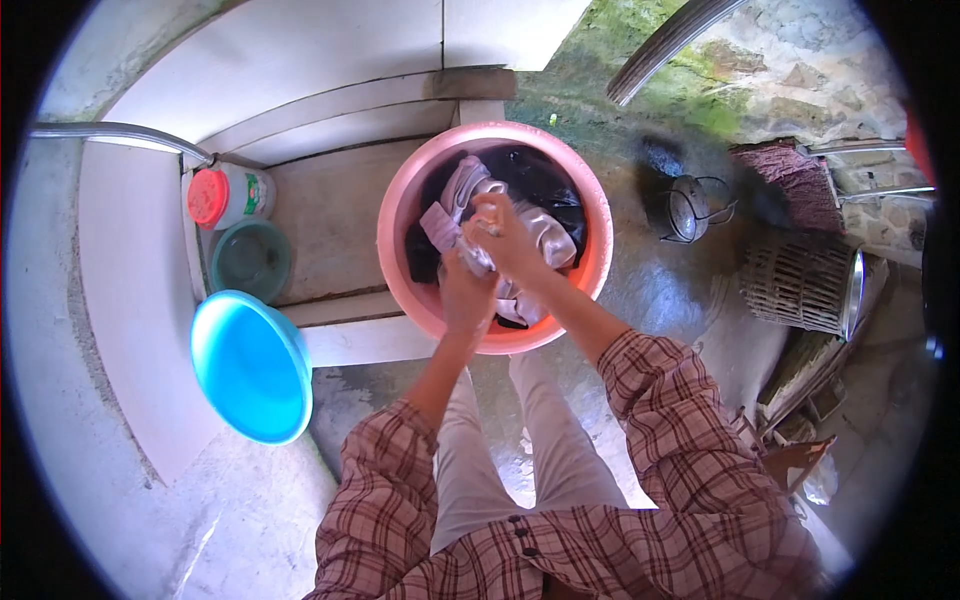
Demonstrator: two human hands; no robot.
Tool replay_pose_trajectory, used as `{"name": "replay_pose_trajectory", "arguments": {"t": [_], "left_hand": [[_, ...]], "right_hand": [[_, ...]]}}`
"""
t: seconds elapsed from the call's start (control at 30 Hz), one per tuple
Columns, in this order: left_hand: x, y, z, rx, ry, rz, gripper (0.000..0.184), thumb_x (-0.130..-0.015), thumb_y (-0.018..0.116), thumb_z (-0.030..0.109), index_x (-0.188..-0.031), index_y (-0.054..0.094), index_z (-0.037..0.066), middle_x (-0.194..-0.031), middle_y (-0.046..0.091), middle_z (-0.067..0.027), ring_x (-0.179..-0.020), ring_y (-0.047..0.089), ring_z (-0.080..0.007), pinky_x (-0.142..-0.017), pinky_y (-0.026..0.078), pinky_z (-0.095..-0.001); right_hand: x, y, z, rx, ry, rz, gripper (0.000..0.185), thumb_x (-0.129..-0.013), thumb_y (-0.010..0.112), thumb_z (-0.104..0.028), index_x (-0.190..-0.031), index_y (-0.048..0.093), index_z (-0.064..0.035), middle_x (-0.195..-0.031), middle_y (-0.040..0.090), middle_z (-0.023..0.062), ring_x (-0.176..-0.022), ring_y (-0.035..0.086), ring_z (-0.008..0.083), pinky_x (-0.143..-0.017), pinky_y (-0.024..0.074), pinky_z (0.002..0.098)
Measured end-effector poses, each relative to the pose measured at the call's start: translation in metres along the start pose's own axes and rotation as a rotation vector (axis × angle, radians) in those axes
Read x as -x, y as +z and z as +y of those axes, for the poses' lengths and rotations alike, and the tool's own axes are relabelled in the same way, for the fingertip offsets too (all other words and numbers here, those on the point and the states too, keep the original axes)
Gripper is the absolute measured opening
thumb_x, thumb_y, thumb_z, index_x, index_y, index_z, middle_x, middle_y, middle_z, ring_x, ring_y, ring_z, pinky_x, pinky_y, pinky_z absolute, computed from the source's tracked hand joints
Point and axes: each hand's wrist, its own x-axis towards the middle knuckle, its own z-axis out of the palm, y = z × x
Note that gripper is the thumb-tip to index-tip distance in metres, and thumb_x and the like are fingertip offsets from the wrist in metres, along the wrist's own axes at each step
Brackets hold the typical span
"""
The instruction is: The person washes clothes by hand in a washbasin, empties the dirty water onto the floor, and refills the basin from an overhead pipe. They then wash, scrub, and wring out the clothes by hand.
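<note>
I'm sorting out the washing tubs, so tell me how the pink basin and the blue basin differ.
Contents: the pink basin holds pale cloth and dark cloth; the blue basin shows a bare inside.
Use: the left hand and right hand are in the pink basin; neither touches the blue basin.
Size: the pink basin looks larger in view than the blue basin.
Shared: both are round and open-topped.

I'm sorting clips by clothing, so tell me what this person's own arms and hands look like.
The left sleeve and right sleeve are loose, dusty-pink plaid with dark lines, bunched up, leaving the lower forearms bare. The left hand and right hand have no gloves; rings can't be made out.
</note>
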Motion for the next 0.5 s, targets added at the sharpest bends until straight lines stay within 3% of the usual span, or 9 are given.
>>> {"name": "replay_pose_trajectory", "arguments": {"t": [0.07,0.13,0.2,0.27,0.3,0.33,0.4,0.5], "left_hand": [[-0.004,-0.027,-0.024,0.36,-0.053,-0.028,0.058,-0.068,0.074,0.015,-0.113,0.043,-0.002,-0.101,0.053,-0.0167,-0.096,0.054,-0.0273,-0.082,0.044,-0.0346],[0.001,-0.076,-0.025,0.254,-0.031,0.107,0.059,-0.068,0.075,0.013,-0.115,0.043,-0.001,-0.104,0.051,-0.0126,-0.096,0.051,-0.0213,-0.084,0.043,-0.0334],[0.004,-0.124,-0.029,0.146,0.049,0.373,0.05,-0.071,0.071,0.005,-0.113,0.043,0.0,-0.103,0.055,-0.0117,-0.095,0.054,-0.0232,-0.087,0.043,-0.033],[0.011,-0.176,-0.04,-0.234,0.038,0.582,0.049,-0.074,0.067,0.001,-0.115,0.041,-0.003,-0.112,0.053,-0.0154,-0.104,0.052,-0.0245,-0.092,0.041,-0.0332],[0.016,-0.217,-0.068,-0.153,-0.008,0.569,0.048,-0.075,0.065,-0.002,-0.117,0.041,-0.003,-0.118,0.051,-0.0163,-0.108,0.051,-0.025,-0.093,0.04,-0.0338],[0.021,-0.256,-0.098,-0.075,-0.056,0.555,0.047,-0.076,0.062,-0.005,-0.118,0.041,-0.004,-0.123,0.049,-0.0173,-0.111,0.05,-0.0255,-0.093,0.04,-0.0343],[0.03,-0.291,-0.124,-0.062,0.094,0.634,0.053,-0.073,0.065,-0.003,-0.119,0.04,-0.008,-0.12,0.053,-0.0162,-0.102,0.053,-0.0244,-0.087,0.043,-0.0337],[0.046,-0.338,-0.182,0.167,-0.08,0.623,0.058,-0.076,0.064,0.001,-0.126,0.036,-0.007,-0.124,0.052,-0.015,-0.105,0.054,-0.0246,-0.087,0.043,-0.0356]], "right_hand": [[-0.011,-0.008,0.004,0.068,0.028,0.037,0.041,-0.086,0.059,-0.024,-0.122,0.044,-0.0108,-0.112,0.054,0.0107,-0.103,0.052,0.0213,-0.087,0.0418,0.0352],[-0.019,-0.014,-0.001,0.238,-0.152,0.018,0.048,-0.081,0.062,-0.024,-0.125,0.045,-0.0133,-0.124,0.048,0.0159,-0.115,0.045,0.0298,-0.094,0.0377,0.0409],[-0.026,-0.014,-0.004,0.498,-0.337,-0.001,0.051,-0.078,0.065,-0.023,-0.124,0.044,-0.0124,-0.128,0.043,0.0179,-0.12,0.04,0.0349,-0.097,0.0353,0.0457],[-0.032,-0.005,0.001,0.753,-0.412,-0.057,0.054,-0.074,0.067,-0.025,-0.123,0.047,-0.0142,-0.135,0.037,0.0173,-0.126,0.033,0.0364,-0.097,0.0333,0.0487],[-0.033,-0.001,0.005,0.88,-0.446,-0.086,0.056,-0.073,0.068,-0.026,-0.123,0.048,-0.015,-0.139,0.033,0.0169,-0.128,0.029,0.0371,-0.097,0.0323,0.0502],[-0.03,0.004,0.008,0.928,-0.403,-0.123,0.052,-0.073,0.067,-0.027,-0.121,0.05,-0.0146,-0.137,0.035,0.0172,-0.127,0.031,0.0375,-0.098,0.0311,0.0522],[-0.021,0.011,0.014,1.032,-0.317,-0.207,0.046,-0.073,0.066,-0.027,-0.116,0.055,-0.0136,-0.134,0.037,0.0177,-0.125,0.033,0.0383,-0.099,0.0286,0.0563],[-0.02,0.014,0.029,1.057,-0.174,-0.287,0.041,-0.071,0.067,-0.031,-0.108,0.061,-0.0136,-0.13,0.041,0.0188,-0.122,0.037,0.0363,-0.1,0.0286,0.0527]]}}
